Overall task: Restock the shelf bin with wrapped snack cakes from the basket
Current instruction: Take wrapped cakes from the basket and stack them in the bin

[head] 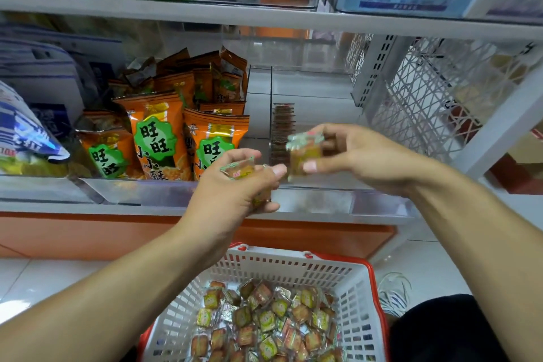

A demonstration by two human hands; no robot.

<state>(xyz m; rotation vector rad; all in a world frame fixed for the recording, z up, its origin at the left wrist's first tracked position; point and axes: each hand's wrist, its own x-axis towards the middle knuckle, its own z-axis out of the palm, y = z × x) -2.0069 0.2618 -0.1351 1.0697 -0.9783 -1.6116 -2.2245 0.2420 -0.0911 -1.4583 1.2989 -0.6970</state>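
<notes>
Both hands are raised in front of the shelf, each clamped on wrapped snack cakes: the left hand (238, 185) curls its fingers round a small cluster of cakes (245, 175) at the near edge of the shelf, and the right hand (352, 153) pinches another wrapped cake (304, 153) between thumb and fingers just to the right of it, the two hands close together but not touching. Right behind the right hand's cake, a row of cakes (282, 129) already stands on edge along the left wall of the clear shelf bin (317, 194), whose floor farther back and to the right is bare. Near the viewer, below the forearms, a white basket (282, 273) with red handles sits on the floor holding a loose heap of more wrapped cakes (264, 323). To the left of the clear bin, another bin is packed with orange snack bags (158, 135) bearing green labels, and farther left lie blue and white packets (26, 132). To the right stands a white lattice panel (426, 97). Above, a white shelf board (264, 16) carries more boxed goods.
</notes>
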